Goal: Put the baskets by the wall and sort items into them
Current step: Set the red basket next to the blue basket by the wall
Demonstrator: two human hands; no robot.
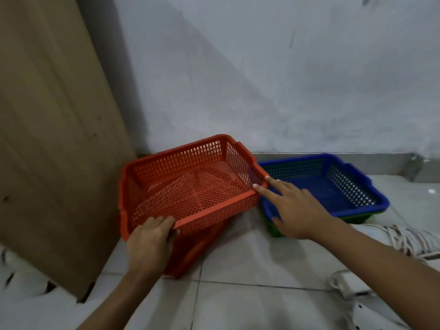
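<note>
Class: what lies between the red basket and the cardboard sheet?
Nothing: the head view shows the red basket right up against the cardboard sheet, no object between.

A pale grey-white wall (pixel 273 67), scuffed and faintly stained, fills the back. At its foot runs a low grey skirting (pixel 357 157), meeting a floor (pixel 250 270) of light square tiles with dark grout lines. Left of the wall, a large brown cardboard sheet (pixel 52 127) leans upright. The light is dim and even.
</note>
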